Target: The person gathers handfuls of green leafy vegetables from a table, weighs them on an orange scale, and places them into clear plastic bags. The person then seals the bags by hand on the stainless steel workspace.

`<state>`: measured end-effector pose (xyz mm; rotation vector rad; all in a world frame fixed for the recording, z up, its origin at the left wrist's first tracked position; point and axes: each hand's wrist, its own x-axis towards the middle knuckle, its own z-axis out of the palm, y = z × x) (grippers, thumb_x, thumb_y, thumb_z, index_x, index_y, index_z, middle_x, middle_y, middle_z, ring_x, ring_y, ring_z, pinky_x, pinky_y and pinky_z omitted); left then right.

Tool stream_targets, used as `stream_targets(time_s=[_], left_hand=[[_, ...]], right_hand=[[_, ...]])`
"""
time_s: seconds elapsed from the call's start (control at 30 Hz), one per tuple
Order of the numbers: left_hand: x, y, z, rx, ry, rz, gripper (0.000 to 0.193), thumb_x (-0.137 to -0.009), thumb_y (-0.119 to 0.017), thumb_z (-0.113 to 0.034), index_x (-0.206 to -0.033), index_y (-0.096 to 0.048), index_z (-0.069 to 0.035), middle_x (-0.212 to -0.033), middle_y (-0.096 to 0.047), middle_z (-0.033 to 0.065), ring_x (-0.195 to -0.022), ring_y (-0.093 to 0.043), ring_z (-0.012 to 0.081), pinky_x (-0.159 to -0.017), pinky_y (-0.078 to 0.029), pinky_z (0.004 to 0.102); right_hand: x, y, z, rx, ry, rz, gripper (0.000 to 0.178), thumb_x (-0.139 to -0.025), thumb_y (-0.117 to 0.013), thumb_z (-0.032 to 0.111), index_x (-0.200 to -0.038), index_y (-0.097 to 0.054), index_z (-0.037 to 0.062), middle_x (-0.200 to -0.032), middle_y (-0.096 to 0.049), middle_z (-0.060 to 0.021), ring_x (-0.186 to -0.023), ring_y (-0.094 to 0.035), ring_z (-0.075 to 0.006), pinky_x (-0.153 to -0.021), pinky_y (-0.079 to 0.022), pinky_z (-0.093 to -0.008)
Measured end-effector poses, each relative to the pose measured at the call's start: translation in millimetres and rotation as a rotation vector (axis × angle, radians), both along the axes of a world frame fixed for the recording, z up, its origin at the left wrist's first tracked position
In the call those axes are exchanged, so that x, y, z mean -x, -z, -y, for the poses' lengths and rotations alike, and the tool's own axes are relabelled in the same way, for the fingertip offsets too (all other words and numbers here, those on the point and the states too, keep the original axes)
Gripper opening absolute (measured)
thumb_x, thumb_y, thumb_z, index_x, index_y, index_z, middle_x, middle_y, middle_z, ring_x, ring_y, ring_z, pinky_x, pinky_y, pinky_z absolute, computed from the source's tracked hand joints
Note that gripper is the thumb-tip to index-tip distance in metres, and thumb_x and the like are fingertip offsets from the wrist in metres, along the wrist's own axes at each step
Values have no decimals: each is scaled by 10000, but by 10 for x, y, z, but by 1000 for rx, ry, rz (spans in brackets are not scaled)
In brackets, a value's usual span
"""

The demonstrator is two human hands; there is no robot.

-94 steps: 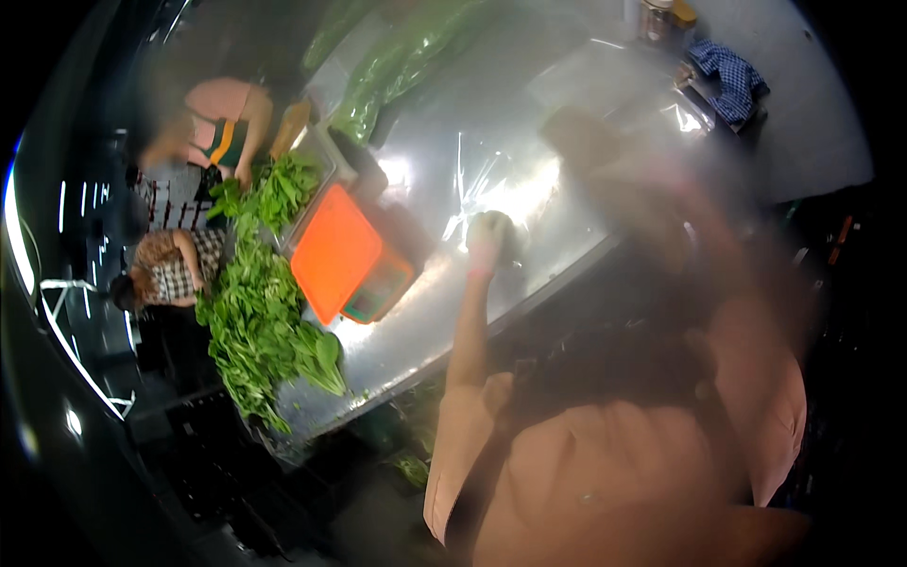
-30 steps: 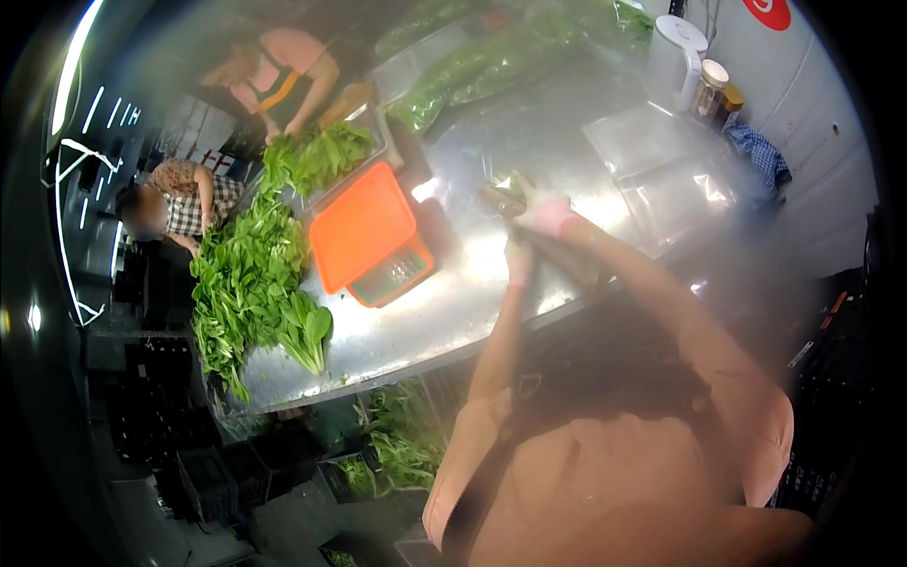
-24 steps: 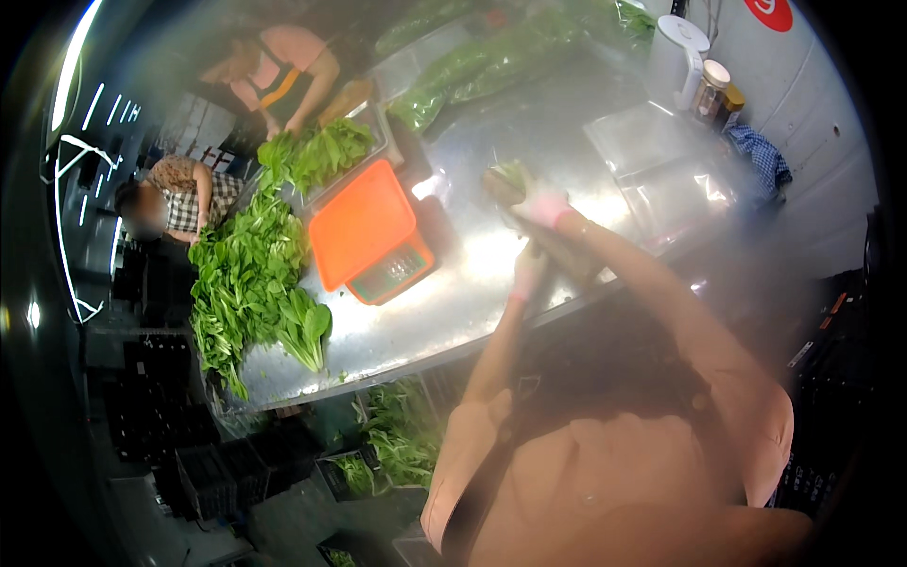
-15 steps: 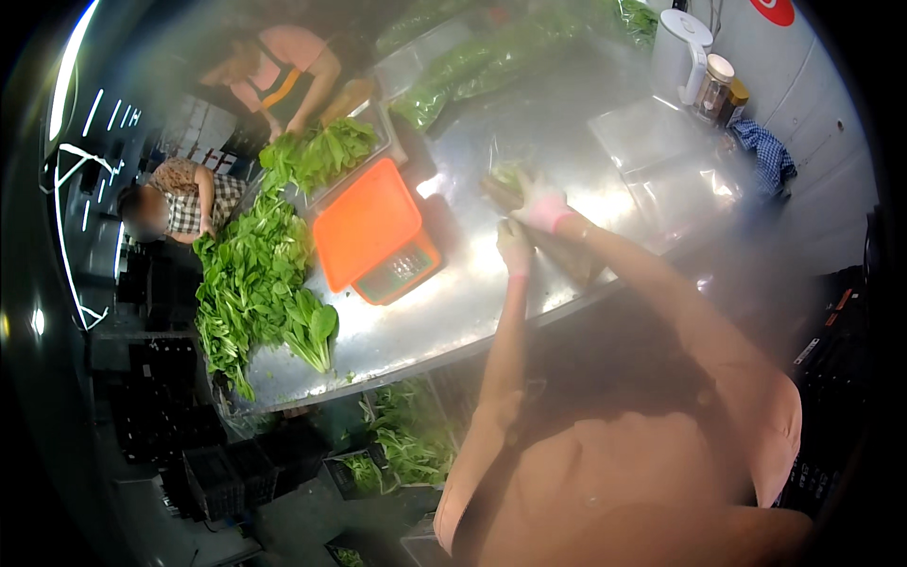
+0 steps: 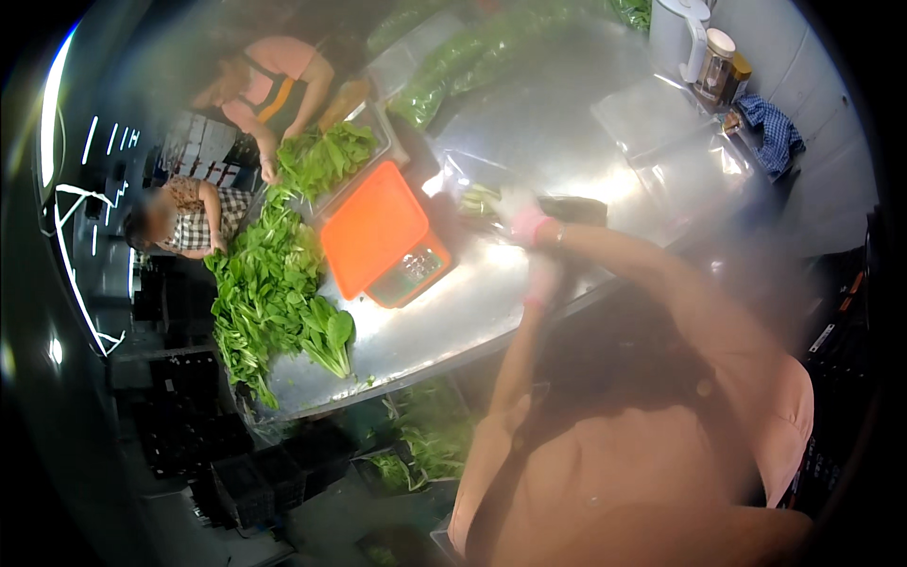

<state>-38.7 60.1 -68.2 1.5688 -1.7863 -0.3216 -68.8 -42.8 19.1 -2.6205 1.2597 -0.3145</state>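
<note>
Relation of the hands to a pale-green bundle. The bundle (image 5: 480, 200) lies on the steel table (image 5: 406, 340), to the right of the orange-topped scale (image 5: 374, 230); its visible stems run roughly left to right. The right hand (image 5: 518, 215) is the nearer, resting over the bundle's right part; blur leaves it unclear how far the fingers are curled and whether they grip. The left hand (image 5: 545, 274) lies on the near side, just beside the right wrist; its finger opening and any hold cannot be told. A dark strip (image 5: 578, 211) extends rightward, its connection to the bundle uncertain.
</note>
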Motion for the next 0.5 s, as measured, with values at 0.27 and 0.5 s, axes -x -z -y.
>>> stream_targets(time_s=[0.27, 0.5], left_hand=[[29, -927, -635, -252, -340, 34, 450, -757, -647, -267, -1095, -481, -21, -929, -568, 166, -851, -558, 316, -774, -449, 399], [-34, -958, -122, -7, -385, 151, 331, -785, -577, -99, -1100, -492, -39, -957, -565, 176, -886, -546, 347, -748, -444, 410]], right_hand=[[14, 29, 26, -52, 160, 48, 656, -693, -690, 351, -1268, -425, 178, -1019, -546, -145, -879, -569, -288, -740, -451, -398], [-109, 255, 179, -31, 61, 127, 651, -675, -688, 361, -1244, -429, 177, -984, -540, -142, -841, -584, -293, -682, -465, -400]])
